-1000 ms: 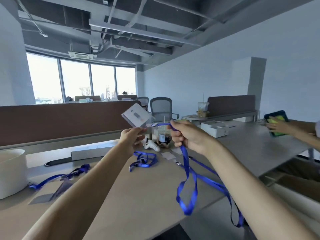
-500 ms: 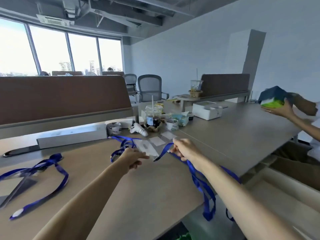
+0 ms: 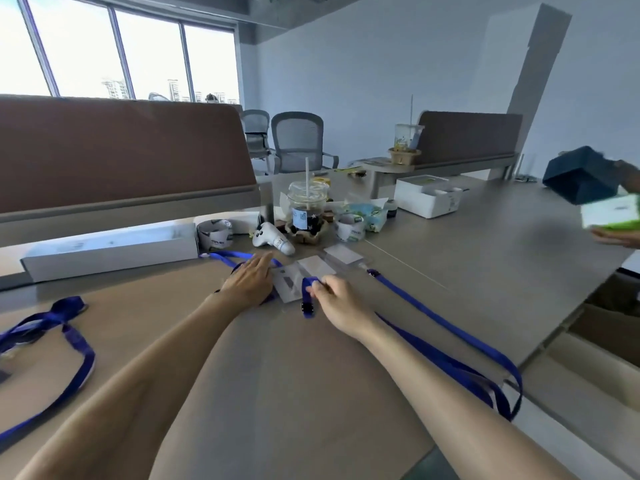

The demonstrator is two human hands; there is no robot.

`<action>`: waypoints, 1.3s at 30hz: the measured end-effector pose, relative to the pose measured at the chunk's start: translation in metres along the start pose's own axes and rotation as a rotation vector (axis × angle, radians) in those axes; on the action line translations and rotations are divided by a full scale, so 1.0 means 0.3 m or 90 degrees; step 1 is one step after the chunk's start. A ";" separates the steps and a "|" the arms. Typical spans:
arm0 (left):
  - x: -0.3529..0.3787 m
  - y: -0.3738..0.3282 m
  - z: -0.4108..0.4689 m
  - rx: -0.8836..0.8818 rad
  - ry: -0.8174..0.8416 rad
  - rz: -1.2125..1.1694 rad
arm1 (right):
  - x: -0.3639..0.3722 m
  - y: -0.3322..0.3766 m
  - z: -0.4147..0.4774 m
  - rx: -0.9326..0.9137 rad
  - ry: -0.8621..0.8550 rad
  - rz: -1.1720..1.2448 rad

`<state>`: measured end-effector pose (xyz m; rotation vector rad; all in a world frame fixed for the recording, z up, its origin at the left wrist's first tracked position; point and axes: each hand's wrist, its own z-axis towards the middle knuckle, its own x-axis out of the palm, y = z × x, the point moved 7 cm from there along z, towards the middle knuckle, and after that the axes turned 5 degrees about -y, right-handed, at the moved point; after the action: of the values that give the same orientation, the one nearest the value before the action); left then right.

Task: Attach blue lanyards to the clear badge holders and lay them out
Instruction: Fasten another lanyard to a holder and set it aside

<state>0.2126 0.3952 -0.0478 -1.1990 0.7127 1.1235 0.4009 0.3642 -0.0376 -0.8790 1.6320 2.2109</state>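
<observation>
Blue fabric lanyard (image 3: 446, 322) pinched by your right hand (image 3: 337, 299), clear plastic badge holder (image 3: 289, 285) between it and your flat left hand (image 3: 251, 280), brown table (image 3: 277, 375) edge off right.

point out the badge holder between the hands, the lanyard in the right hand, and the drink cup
badge holder (image 3: 290, 285), head view, clear front face
blue lanyard (image 3: 433, 315), head view, middle of strap
drink cup (image 3: 306, 202), head view, clear side wall

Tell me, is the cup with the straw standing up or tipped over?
Standing up. The cup has its lid on top, and its straw points straight up.
</observation>
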 end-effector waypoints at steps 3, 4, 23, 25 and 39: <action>0.026 0.069 0.023 -0.009 0.056 0.015 | 0.019 0.011 -0.011 -0.047 0.036 -0.099; 0.026 0.094 0.019 -0.006 0.062 0.033 | 0.023 0.017 -0.017 -0.063 0.045 -0.129; -0.120 0.067 -0.236 0.084 -0.112 0.140 | 0.082 0.048 -0.015 -0.116 0.006 -0.295; -0.087 -0.005 -0.229 0.127 -0.096 0.146 | 0.096 0.058 -0.002 -0.119 0.000 -0.306; 0.057 -0.161 -0.147 0.072 0.018 0.016 | -0.091 -0.004 -0.128 0.149 0.086 0.334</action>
<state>0.2690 0.3592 -0.0578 -1.1154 0.8041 1.0743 0.4351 0.3330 -0.0291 -0.5949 2.3495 2.2320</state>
